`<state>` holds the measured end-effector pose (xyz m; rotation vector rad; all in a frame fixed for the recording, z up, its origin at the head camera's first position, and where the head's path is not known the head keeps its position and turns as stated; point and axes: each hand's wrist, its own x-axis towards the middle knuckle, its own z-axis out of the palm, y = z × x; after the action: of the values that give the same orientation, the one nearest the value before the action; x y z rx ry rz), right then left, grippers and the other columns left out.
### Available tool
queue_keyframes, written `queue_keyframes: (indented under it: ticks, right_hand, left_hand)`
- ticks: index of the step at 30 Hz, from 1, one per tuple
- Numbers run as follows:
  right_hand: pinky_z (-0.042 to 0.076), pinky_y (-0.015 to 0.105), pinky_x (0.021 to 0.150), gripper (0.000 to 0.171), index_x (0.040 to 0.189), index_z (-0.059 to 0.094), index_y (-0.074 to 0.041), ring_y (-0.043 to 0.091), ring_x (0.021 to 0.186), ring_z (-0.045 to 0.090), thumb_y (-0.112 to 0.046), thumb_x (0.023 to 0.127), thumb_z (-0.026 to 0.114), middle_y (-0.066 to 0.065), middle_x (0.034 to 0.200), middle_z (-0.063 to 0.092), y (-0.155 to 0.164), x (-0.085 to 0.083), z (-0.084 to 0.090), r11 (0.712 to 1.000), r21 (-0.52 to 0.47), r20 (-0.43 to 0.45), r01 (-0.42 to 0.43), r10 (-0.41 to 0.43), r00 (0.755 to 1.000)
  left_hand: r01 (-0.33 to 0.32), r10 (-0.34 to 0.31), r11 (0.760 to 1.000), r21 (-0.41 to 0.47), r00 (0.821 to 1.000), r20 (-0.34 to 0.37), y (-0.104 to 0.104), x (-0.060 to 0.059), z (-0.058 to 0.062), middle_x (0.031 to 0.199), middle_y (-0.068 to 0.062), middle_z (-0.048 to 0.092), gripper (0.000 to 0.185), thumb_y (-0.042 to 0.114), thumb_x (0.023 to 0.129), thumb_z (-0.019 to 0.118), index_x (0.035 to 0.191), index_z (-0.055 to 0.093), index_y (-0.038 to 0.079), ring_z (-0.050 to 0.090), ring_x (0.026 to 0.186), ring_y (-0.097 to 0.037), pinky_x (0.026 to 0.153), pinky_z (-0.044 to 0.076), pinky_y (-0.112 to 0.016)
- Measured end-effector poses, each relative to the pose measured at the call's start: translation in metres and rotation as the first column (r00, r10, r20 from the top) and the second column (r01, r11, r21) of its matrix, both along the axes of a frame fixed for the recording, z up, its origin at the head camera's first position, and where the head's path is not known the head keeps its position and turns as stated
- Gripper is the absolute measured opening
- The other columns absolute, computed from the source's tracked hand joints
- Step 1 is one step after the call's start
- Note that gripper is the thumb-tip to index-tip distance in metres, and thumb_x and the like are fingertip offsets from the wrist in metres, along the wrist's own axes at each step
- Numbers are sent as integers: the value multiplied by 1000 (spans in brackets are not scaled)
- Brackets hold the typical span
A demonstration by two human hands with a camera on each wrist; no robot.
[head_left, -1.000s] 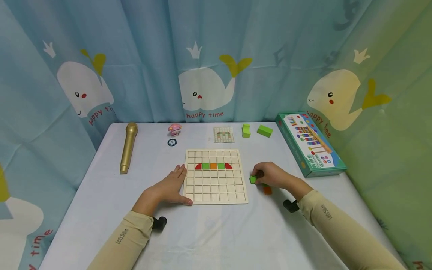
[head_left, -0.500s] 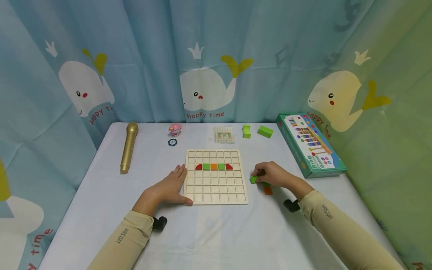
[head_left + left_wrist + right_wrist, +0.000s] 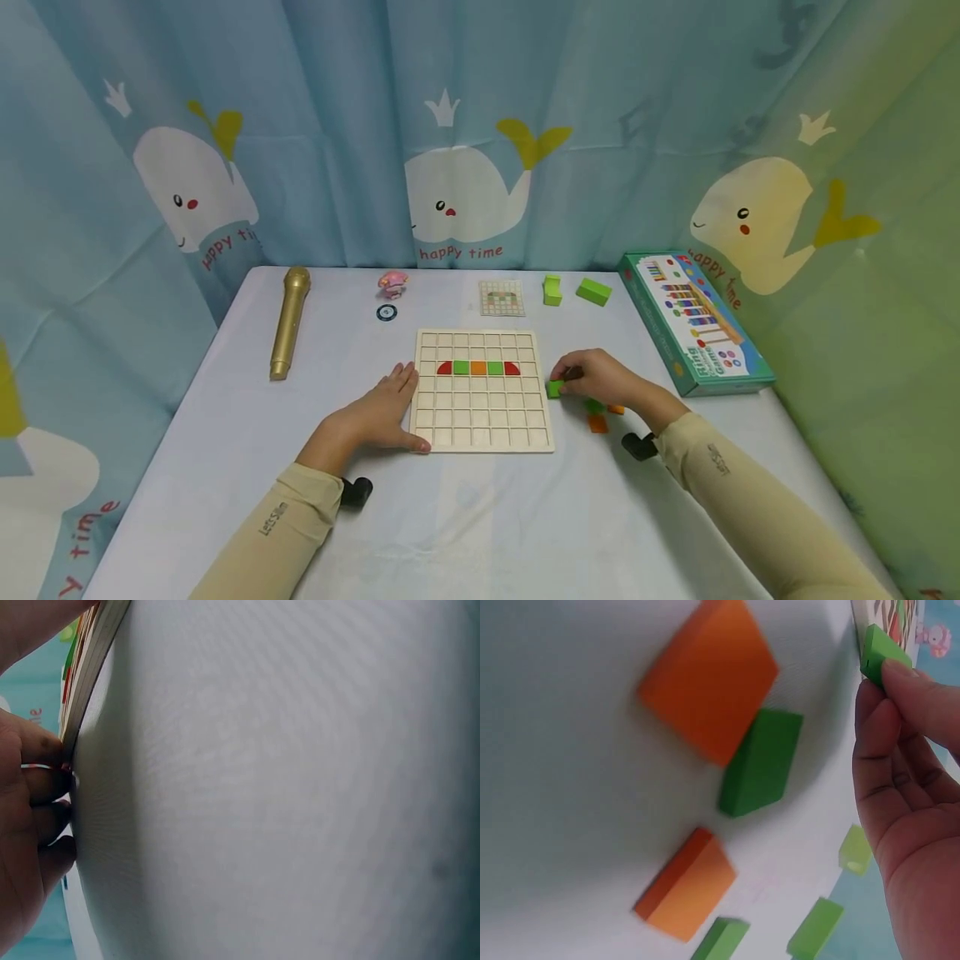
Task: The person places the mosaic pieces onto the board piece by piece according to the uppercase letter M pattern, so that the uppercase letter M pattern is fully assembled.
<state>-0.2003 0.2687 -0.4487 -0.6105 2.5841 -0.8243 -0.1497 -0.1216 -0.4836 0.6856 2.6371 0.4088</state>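
Green and square-cut, the small wooden block (image 3: 554, 388) sat pinched in my right hand (image 3: 600, 382), fingertips curled round it, just beside the right edge of the grid board (image 3: 483, 425). From the right wrist view the same block (image 3: 883, 654) showed crisp painted edges under my fingers (image 3: 907, 690). My left hand (image 3: 375, 412) lay flat with fingers straight, its grip relaxed and holding nothing, pressed along the board's left edge, thumb at the near left corner. The left wrist view showed only those fingers (image 3: 37, 795) against the board's thin side and the smooth pale counter (image 3: 465, 525).

I saw the board as pale wood, ruled into shallow square cells, lying mid-counter. One row held a red quarter-round, green, orange, green, and another red quarter-round (image 3: 477, 367). Loose tiles (image 3: 597, 417) lay on the counter just behind my right hand: orange squares and a green one, flat and matte, seen close from the right wrist view (image 3: 709, 686).

Along the far edge stood a shiny gold microphone (image 3: 289, 321), a pink toy figure (image 3: 392, 283), a dark round disc (image 3: 386, 312), a small pattern card (image 3: 501, 297) and two chunky green blocks (image 3: 592, 291). A glossy printed box (image 3: 693, 321) lay toward the far right corner.
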Motion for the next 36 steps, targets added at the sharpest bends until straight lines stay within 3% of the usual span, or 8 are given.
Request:
queue_keyframes:
  ticks: [17, 36]
  right_hand:
    - [54, 32, 77, 10, 99, 76, -12, 16, 87, 63, -7, 90, 76, -1, 99, 71, -37, -12, 4, 999, -44, -30, -25, 24, 999]
    - [53, 35, 79, 11, 103, 75, -9, 15, 89, 62, -7, 93, 71, 0, 100, 71, -83, -24, 10, 995, -61, -43, -85, 83, 996]
  left_hand:
    - [24, -24, 1000, -4, 1000, -6, 1, 0, 5, 165, -26, 6, 128, 63, 76, 79, 156, 13, -10, 3, 153, -39, 122, 16, -49]
    - [13, -13, 1000, 15, 1000, -1, 1, 1, 7, 165, -26, 6, 127, 61, 76, 81, 156, 13, -10, 3, 153, -39, 122, 16, -49]
